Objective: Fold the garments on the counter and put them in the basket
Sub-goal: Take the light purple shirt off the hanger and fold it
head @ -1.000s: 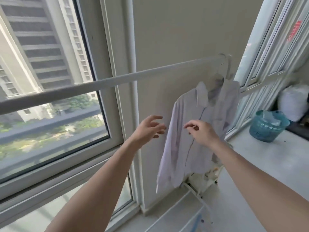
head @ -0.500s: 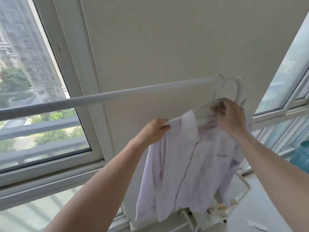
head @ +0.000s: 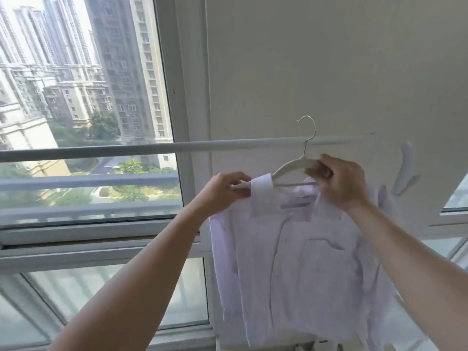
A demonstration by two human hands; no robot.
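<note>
A pale lilac button-up shirt (head: 298,269) hangs from a white hanger (head: 288,166) with a metal hook. The hook sits free, above and in front of the white clothes rail (head: 152,148). My right hand (head: 338,182) grips the hanger's top at its neck. My left hand (head: 222,190) pinches the shirt's left shoulder beside the collar. The shirt's lower part runs out of the frame at the bottom. No basket is in sight.
A second white hanger (head: 406,171) hangs at the rail's right end against the beige wall (head: 329,72). Large windows (head: 88,110) with tower blocks outside fill the left. More window frames stand at the far right.
The hanger came off the rail: its hook was over the rail, now it is lifted free. My left hand still holds the shirt's shoulder. The view tilted upward.
</note>
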